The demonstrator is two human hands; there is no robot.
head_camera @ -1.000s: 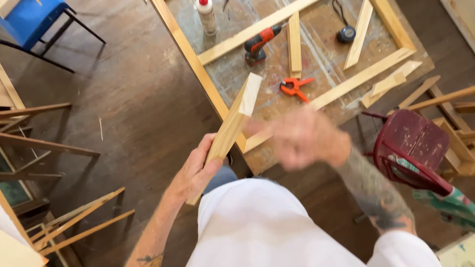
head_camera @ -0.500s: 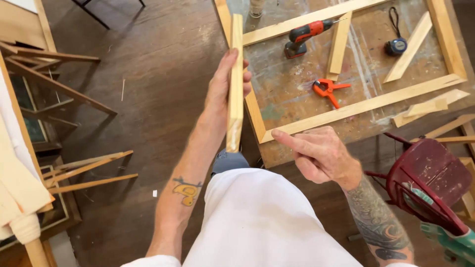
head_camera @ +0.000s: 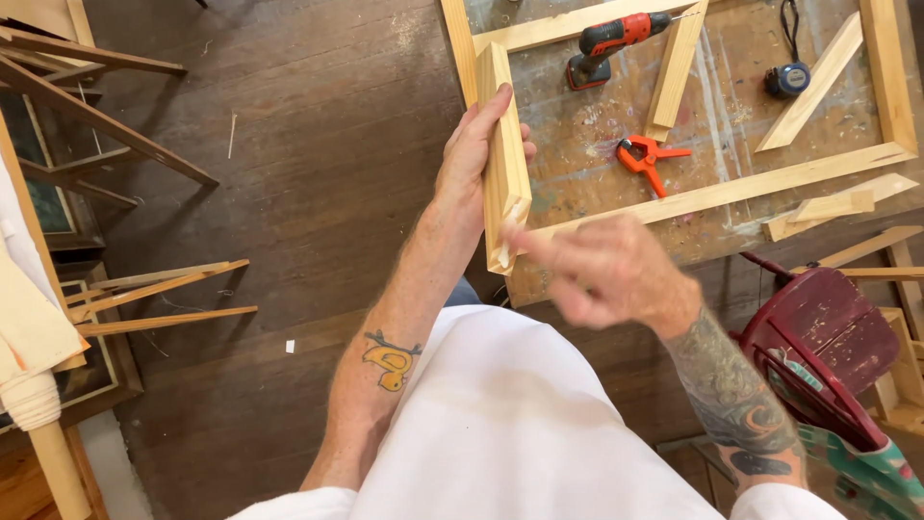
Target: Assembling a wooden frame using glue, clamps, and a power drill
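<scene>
Pale wood bar [head_camera: 503, 154] stands lengthwise away from the body, clasped by the left hand [head_camera: 470, 159]; the right hand [head_camera: 606, 270], blurred, fingers loosely curled and holding nothing, touches its near end.

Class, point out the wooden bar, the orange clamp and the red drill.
wooden bar [head_camera: 502, 144], head view, on its long face.
orange clamp [head_camera: 647, 160], head view, on its pivot.
red drill [head_camera: 616, 35], head view, on its body.

Right hand [head_camera: 611, 274] blurring at the fingertips, wooden frame [head_camera: 741, 188] running off the top edge, red stool [head_camera: 828, 347] being cropped at right
</scene>
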